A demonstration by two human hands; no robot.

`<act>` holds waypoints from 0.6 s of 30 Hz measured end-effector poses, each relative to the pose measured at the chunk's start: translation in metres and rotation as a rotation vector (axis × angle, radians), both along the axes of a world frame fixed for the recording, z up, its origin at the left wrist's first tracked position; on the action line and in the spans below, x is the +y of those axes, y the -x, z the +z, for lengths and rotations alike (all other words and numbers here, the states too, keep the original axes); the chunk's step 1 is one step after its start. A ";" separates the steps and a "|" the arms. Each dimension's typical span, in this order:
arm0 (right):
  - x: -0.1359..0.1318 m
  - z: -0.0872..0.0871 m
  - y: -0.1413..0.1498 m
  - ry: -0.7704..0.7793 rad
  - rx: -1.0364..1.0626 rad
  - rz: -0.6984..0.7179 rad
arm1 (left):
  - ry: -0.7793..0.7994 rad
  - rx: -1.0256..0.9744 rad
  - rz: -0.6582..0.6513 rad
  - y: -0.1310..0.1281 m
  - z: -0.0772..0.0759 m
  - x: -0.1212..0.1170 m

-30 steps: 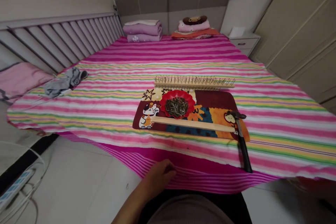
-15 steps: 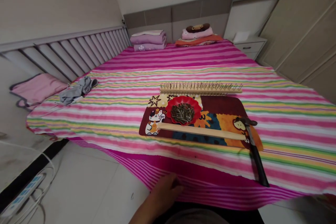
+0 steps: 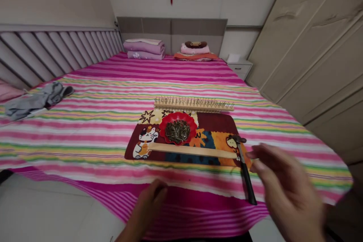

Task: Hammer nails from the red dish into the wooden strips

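Note:
My right hand point(image 3: 290, 193) hovers just right of the hammer point(image 3: 246, 177), thumb and fingers apart with nothing between them; motion smears it a little. The hammer lies with its head on the patterned mat's right end and its black handle toward me. My left hand point(image 3: 147, 204) hangs over the bed's near edge, fingers curled in, no object showing. A flat wooden strip point(image 3: 193, 151) lies across the mat point(image 3: 215, 121). Behind it sits a red scalloped bowl point(image 3: 163, 124) of nails point(image 3: 177, 131). Along the mat's far edge stands a wooden strip point(image 3: 195, 106) studded with upright nails.
The mat rests on a bed with a striped sheet point(image 3: 93, 132). Grey cloth point(image 3: 42, 98) lies at the left. Folded bedding point(image 3: 144, 50) and a second pile point(image 3: 195, 55) stand by the headboard point(image 3: 198, 30). A wardrobe point(image 3: 317, 45) rises at the right.
My right hand has come into view from the right, beside the hammer. The view has turned to the right, so the things on the bed appear farther left. My left hand stays curled.

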State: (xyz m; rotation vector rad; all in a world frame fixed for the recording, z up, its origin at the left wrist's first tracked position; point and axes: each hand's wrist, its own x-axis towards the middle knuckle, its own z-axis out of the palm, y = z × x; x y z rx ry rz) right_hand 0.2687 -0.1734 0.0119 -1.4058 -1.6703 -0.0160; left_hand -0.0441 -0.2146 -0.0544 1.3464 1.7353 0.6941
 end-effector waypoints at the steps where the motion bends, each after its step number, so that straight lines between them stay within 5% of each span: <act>1: 0.016 -0.004 0.001 0.058 0.002 0.023 | -0.048 0.014 0.047 0.003 0.005 0.007; 5: 0.054 -0.058 -0.022 0.076 -0.208 -0.021 | -0.250 0.162 0.162 0.009 0.029 0.046; 9: 0.061 -0.111 -0.053 0.188 -0.272 -0.075 | -0.446 0.399 0.029 -0.002 0.047 0.100; 14: 0.061 -0.127 -0.055 0.231 -0.234 -0.087 | -0.383 0.738 -0.285 -0.022 0.044 0.162; 18: 0.061 -0.128 -0.053 0.243 -0.192 -0.087 | -0.237 0.920 -0.418 -0.028 0.038 0.182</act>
